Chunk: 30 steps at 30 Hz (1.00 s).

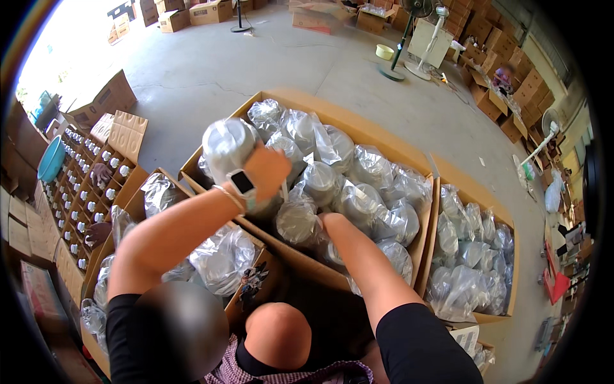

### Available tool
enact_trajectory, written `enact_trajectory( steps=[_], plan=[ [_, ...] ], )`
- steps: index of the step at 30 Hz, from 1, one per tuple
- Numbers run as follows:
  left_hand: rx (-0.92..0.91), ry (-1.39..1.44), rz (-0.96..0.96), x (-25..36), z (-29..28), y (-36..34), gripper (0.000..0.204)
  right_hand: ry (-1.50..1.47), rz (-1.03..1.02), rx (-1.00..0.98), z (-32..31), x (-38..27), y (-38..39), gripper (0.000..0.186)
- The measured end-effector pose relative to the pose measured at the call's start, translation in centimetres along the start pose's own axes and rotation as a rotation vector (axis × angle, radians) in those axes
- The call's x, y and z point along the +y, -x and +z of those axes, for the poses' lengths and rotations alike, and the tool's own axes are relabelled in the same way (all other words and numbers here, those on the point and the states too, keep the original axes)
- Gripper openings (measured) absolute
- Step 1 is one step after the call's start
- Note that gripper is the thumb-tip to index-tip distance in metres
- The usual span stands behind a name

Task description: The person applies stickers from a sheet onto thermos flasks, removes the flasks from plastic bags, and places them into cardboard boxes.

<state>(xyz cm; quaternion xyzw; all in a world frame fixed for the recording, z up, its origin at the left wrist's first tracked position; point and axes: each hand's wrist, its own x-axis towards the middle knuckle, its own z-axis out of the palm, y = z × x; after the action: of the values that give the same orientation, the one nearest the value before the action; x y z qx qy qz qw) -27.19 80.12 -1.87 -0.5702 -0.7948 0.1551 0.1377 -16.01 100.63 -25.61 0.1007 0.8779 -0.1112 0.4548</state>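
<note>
Two grips to verify; support advised

At left, bagged containers (pixel 220 256) lie beside your left forearm (pixel 182 224). Your left hand (pixel 268 169) is blurred against a rounded clear container (pixel 224 146) over the left end of the middle carton (pixel 284 251); whether its fingers are clamped there cannot be told. Advised: spread the hold around the body, clear of its neighbours. Your right hand (pixel 327 224) reaches down beside a bagged container (pixel 295 223), fingers hidden, closure undetermined. Advised: grasp the body, not loose wrap (pixel 300 202) alone. Rightmost, another carton (pixel 513 269) holds similar stock.
</note>
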Motion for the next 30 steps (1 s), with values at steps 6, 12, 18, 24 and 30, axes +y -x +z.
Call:
enact_trajectory(
  steps=[6,12,18,24,30],
  plan=[
    [0.523,0.319,-0.227,-10.1,-17.4,15.7,0.018,-0.393,-0.411,0.73,-2.3,2.0,15.6,0.062],
    [0.793,1.618,-0.625,-3.9,-20.0,26.4,0.016,-0.904,-0.428,1.119,9.0,-2.2,37.7,0.07],
    [0.208,2.556,-0.289,10.4,-17.3,28.0,0.042,-1.142,-0.636,1.487,20.8,-7.5,46.7,0.077],
    [-0.147,2.568,-0.288,24.6,-17.2,27.1,0.025,-1.936,-0.907,1.619,29.4,-10.3,53.6,0.068],
    [0.483,1.986,0.175,28.9,-23.1,31.2,0.07,-1.968,-0.478,1.73,33.1,-18.0,49.9,0.059]
  ],
)
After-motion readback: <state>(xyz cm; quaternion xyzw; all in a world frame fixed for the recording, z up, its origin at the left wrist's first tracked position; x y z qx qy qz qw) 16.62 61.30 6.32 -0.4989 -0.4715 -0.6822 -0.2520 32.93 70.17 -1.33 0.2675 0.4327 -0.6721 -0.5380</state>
